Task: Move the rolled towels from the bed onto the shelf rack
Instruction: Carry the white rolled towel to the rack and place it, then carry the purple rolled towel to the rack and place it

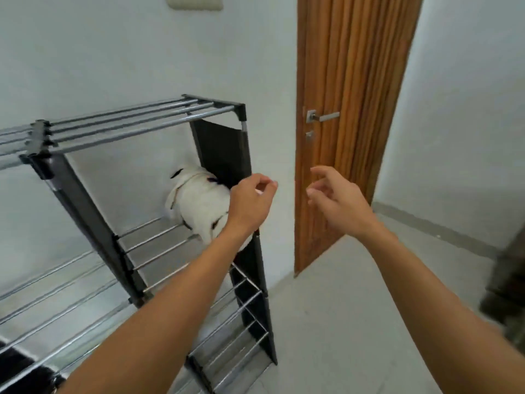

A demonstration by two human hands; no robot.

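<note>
A white rolled towel [199,203] lies on the second tier of the shelf rack [136,120], pushed against the rack's black right side panel. My left hand [250,203] hovers just in front of the towel's right end, fingers loosely curled, holding nothing. My right hand [338,200] floats to the right of the rack, in front of the door, fingers spread and empty. The bed is out of view.
The metal-bar rack stands against a white wall, with lower tiers [233,331] below. A wooden door [349,109] with a metal handle [324,116] stands just right of it. Grey tiled floor [355,322] spreads to the right; a dark object [508,294] sits at the right edge.
</note>
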